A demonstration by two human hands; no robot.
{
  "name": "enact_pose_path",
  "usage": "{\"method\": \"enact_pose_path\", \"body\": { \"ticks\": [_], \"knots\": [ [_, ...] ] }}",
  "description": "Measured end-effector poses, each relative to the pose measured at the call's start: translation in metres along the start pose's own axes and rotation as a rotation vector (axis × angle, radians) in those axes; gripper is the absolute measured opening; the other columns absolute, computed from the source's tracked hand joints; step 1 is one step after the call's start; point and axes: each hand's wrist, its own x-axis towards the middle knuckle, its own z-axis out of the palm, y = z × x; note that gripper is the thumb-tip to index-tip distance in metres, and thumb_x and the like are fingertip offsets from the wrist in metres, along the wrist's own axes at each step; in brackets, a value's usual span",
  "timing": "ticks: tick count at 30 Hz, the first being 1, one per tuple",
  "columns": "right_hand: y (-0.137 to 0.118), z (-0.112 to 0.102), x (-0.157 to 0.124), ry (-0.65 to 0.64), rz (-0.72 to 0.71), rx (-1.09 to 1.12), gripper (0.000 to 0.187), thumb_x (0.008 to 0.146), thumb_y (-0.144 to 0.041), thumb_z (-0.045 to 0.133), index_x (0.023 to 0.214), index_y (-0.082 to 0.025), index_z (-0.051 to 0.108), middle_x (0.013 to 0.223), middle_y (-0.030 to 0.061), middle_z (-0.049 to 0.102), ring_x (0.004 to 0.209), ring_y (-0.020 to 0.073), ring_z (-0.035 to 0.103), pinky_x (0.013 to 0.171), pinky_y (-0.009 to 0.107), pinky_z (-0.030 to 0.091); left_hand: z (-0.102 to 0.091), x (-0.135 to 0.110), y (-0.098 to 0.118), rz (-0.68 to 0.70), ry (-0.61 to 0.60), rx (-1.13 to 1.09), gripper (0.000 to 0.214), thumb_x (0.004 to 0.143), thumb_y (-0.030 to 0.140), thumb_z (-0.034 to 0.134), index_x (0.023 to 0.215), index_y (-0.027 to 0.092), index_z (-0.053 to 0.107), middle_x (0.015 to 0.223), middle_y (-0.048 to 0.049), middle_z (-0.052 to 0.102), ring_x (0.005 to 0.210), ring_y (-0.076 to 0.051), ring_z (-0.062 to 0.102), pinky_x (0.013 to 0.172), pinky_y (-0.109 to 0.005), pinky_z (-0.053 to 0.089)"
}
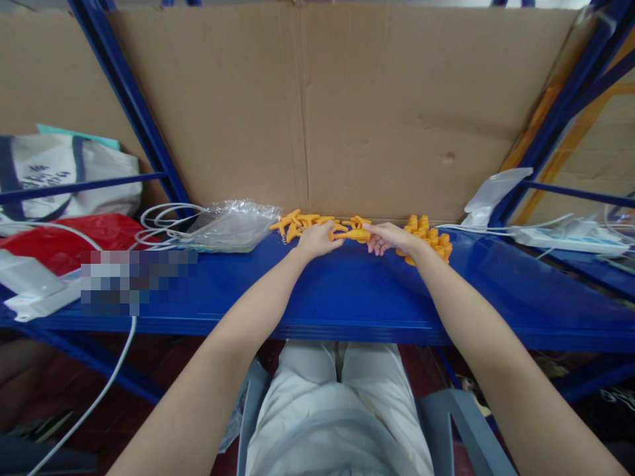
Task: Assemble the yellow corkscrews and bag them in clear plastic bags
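Note:
Both my hands reach to the back of a blue metal shelf (347,291). My left hand (317,240) is closed round one end of an orange plastic part (353,234). My right hand (391,237) pinches the other end of the same part. Behind my left hand lies a loose pile of several orange branched pieces (302,223). A cluster of several orange ribbed pieces (427,237) sits just behind and right of my right hand.
A crumpled clear plastic bag (231,225) and coiled white cables (161,221) lie left of the parts. A red bag (69,241) and a white tote (64,172) sit far left. A white power strip (570,239) lies right. Cardboard (317,112) backs the shelf.

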Motion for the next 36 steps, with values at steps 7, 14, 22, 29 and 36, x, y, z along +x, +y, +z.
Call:
{"method": "enact_pose_path", "body": {
  "ticks": [7,14,22,29,36],
  "knots": [
    [0.0,-0.003,-0.002,0.038,-0.082,0.005,0.021,0.096,-0.029,0.062,0.078,-0.019,0.058,0.064,0.0015,0.068,0.05,0.0083,0.058,0.047,0.017,0.047,-0.001,0.001,-0.001,-0.002,-0.046,0.004,0.04,0.087,0.045,0.059,0.116,0.02,0.066,0.106,-0.0098,0.074,0.107,-0.029,0.069,0.085,-0.033,0.051],
    [0.002,-0.004,0.0,0.065,-0.113,-0.003,0.016,0.089,-0.021,0.069,0.08,-0.019,0.057,0.062,-0.0014,0.065,0.054,0.0087,0.059,0.051,0.017,0.047,-0.002,0.001,-0.001,0.001,-0.073,0.021,0.041,0.088,0.045,0.057,0.118,0.018,0.065,0.108,-0.011,0.074,0.109,-0.03,0.068,0.087,-0.034,0.051],
    [0.004,-0.006,0.002,0.111,-0.149,0.08,0.017,0.086,-0.018,0.073,0.079,-0.02,0.057,0.06,-0.0014,0.065,0.051,0.0101,0.058,0.051,0.02,0.048,-0.002,0.001,0.002,-0.033,-0.071,0.01,0.042,0.09,0.047,0.058,0.12,0.019,0.063,0.11,-0.0111,0.073,0.109,-0.03,0.068,0.088,-0.035,0.051],
    [0.012,-0.011,0.022,0.344,-0.364,0.101,0.02,0.081,-0.019,0.074,0.089,-0.02,0.055,0.081,0.0021,0.068,0.063,0.0128,0.063,0.063,0.026,0.053,0.002,0.001,-0.001,-0.004,0.007,-0.089,0.07,0.096,0.041,0.053,0.157,0.02,0.024,0.114,-0.0115,0.073,0.108,-0.025,0.069,0.091,-0.034,0.051],
    [0.032,-0.027,0.037,0.729,-0.62,-0.319,0.032,0.08,-0.021,0.064,0.11,-0.021,0.053,0.117,0.0116,0.064,0.098,0.0248,0.065,0.083,0.04,0.054,0.012,0.003,-0.007,0.055,-0.023,-0.104,0.073,0.093,0.031,0.054,0.159,0.021,0.023,0.141,-0.0147,0.06,0.122,-0.027,0.063,0.1,-0.038,0.05]
  ]
}}
